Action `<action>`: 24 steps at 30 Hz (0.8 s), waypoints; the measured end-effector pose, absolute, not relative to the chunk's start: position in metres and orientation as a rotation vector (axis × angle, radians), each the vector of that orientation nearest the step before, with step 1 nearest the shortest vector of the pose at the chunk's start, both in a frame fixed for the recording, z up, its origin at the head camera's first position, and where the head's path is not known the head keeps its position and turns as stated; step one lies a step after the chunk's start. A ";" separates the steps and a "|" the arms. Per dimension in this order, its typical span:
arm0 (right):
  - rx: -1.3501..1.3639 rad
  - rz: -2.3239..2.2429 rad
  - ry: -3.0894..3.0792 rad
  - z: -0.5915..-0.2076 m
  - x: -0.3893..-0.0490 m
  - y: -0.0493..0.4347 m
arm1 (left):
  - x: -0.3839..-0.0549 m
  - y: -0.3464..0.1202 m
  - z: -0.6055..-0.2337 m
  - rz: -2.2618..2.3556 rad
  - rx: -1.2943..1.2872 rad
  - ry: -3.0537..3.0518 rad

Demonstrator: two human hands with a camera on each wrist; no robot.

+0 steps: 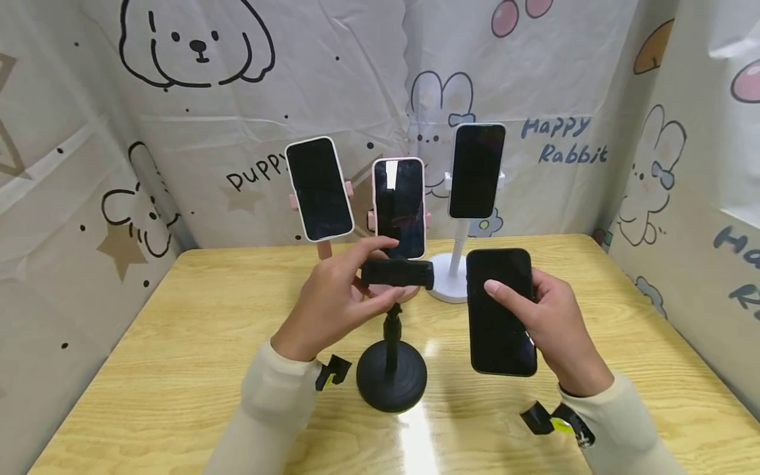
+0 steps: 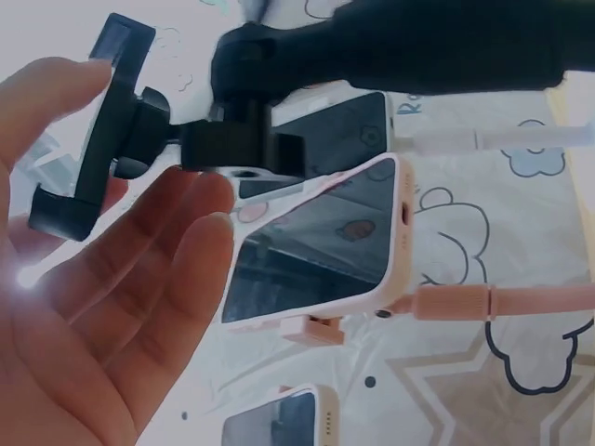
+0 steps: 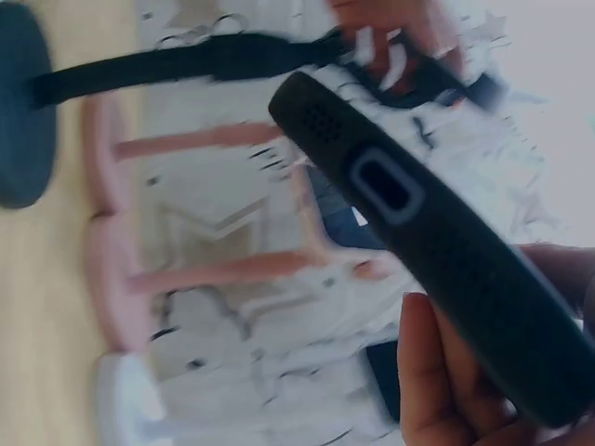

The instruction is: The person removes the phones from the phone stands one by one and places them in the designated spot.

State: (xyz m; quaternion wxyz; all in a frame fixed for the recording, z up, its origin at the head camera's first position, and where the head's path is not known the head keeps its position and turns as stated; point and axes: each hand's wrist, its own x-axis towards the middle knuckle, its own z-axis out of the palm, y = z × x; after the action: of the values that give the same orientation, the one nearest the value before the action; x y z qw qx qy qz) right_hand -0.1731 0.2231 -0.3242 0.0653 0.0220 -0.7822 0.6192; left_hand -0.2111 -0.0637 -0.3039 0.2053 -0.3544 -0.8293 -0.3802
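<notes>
A black phone stand (image 1: 391, 376) stands upright on the table, its round base toward me. At its top sits a clamp (image 1: 399, 273), empty of any phone. My left hand (image 1: 341, 290) holds this clamp, thumb on one side and fingers round the other; the left wrist view shows the thumb (image 2: 56, 93) against the clamp. To the right, my right hand (image 1: 549, 320) grips a smartphone (image 1: 501, 330) in a black case by its right side, thumb across the dark screen. The right wrist view shows the phone's bottom edge with its charging port (image 3: 386, 184).
Behind stand two phones in pink holders, the left phone (image 1: 320, 191) tilted and the middle phone (image 1: 400, 204) upright. Right of them, another phone (image 1: 477, 171) sits in a white stand (image 1: 449, 280). A printed cloth (image 1: 356, 79) hangs behind the wooden table (image 1: 196, 343).
</notes>
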 end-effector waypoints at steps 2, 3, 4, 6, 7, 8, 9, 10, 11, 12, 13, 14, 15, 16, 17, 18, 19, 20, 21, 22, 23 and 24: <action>0.036 1.874 -2.383 -0.335 -0.176 0.228 | -0.209 -0.065 -0.303 -1.057 -1.007 -2.286; 0.019 1.874 -2.395 -0.340 -0.178 0.230 | -0.208 -0.066 -0.302 -1.056 -1.015 -2.273; 0.002 1.878 -2.407 -0.346 -0.180 0.233 | -0.208 -0.066 -0.301 -1.057 -1.025 -2.260; -0.033 1.873 -2.437 -0.355 -0.185 0.240 | -0.207 -0.067 -0.300 -1.065 -1.034 -2.241; -0.050 1.865 -2.455 -0.360 -0.187 0.243 | -0.207 -0.067 -0.299 -1.070 -1.041 -2.231; -0.069 1.856 -2.478 -0.365 -0.189 0.248 | -0.208 -0.067 -0.299 -1.071 -1.046 -2.224; -0.096 1.851 -2.503 -0.369 -0.191 0.252 | -0.208 -0.067 -0.299 -1.071 -1.048 -2.218; -0.119 1.850 -2.529 -0.374 -0.194 0.256 | -0.208 -0.068 -0.299 -1.067 -1.049 -2.214; -0.150 1.848 -2.558 -0.378 -0.196 0.261 | -0.208 -0.068 -0.298 -1.063 -1.048 -2.214; -0.175 1.848 -2.585 -0.382 -0.198 0.265 | -0.209 -0.068 -0.298 -1.062 -1.049 -2.218; -0.201 1.847 -2.615 -0.387 -0.201 0.269 | -0.209 -0.068 -0.298 -1.062 -1.052 -2.225; -0.220 1.839 -2.651 -0.391 -0.203 0.273 | -0.209 -0.068 -0.298 -1.062 -1.051 -2.236; -0.230 1.827 -2.686 -0.396 -0.206 0.277 | -0.208 -0.068 -0.298 -1.062 -1.051 -2.245; -0.227 1.807 -2.725 -0.400 -0.209 0.280 | -0.208 -0.068 -0.298 -1.063 -1.052 -2.255; -0.218 1.791 -2.761 -0.403 -0.211 0.283 | -0.208 -0.068 -0.298 -1.060 -1.051 -2.262; -0.202 1.775 -2.792 -0.407 -0.213 0.286 | -0.208 -0.068 -0.298 -1.057 -1.050 -2.269; -0.184 1.762 -2.825 -0.410 -0.215 0.288 | -0.208 -0.068 -0.297 -1.051 -1.049 -2.272; -0.172 1.752 -2.852 -0.413 -0.217 0.290 | -0.208 -0.069 -0.297 -1.046 -1.047 -2.273; -0.155 1.736 -2.878 -0.414 -0.218 0.292 | -0.208 -0.069 -0.297 -1.043 -1.047 -2.274; -0.143 1.727 -2.899 -0.416 -0.219 0.293 | -0.208 -0.069 -0.297 -1.041 -1.048 -2.274; -0.131 1.727 -2.914 -0.416 -0.220 0.294 | -0.209 -0.069 -0.296 -1.037 -1.051 -2.271; -0.119 1.704 -2.933 -0.415 -0.222 0.295 | -0.209 -0.070 -0.296 -1.037 -1.052 -2.269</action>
State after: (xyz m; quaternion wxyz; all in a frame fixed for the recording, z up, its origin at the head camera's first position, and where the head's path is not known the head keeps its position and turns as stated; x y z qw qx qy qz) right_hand -0.2220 0.2950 -0.4151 -0.1259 -0.0348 -0.8573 0.4980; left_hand -0.2094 -0.0698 -0.2958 0.2153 -0.3796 -0.8184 -0.3740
